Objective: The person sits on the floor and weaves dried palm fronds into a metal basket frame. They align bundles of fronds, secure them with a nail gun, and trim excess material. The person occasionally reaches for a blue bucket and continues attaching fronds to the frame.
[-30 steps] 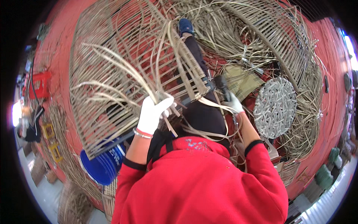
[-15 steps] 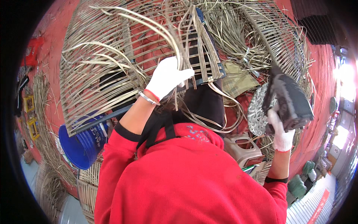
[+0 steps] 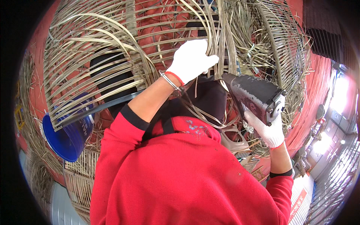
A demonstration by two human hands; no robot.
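Note:
My left hand (image 3: pixel 193 60), in a white glove, is closed around several pale flat cane strips (image 3: pixel 213 26) at the near right edge of a slatted woven cane panel (image 3: pixel 93 71). The panel lies across my lap on a dark bar frame (image 3: pixel 97 108). In my gloved right hand (image 3: pixel 269 130) is a dark, worn nail gun or staple gun (image 3: pixel 258 92) with a metal end cap. Its narrow nose points left, close to the strips beside my left hand. Whether the nose touches them I cannot tell. Loose strip ends hang over my dark trousers.
A blue bucket (image 3: pixel 60 138) stands at left under the panel's corner. At my right is a beige plastic stool (image 3: pixel 233 139). A heap of loose strips (image 3: pixel 247 45) and another slatted panel (image 3: pixel 287 41) lie far right, on a red floor covering (image 3: pixel 318 101).
My right hand has brought the tool leftward, from the right side to beside the strips, turning its nose toward them. My left hand, still gripping strips, has shifted slightly right and away from me.

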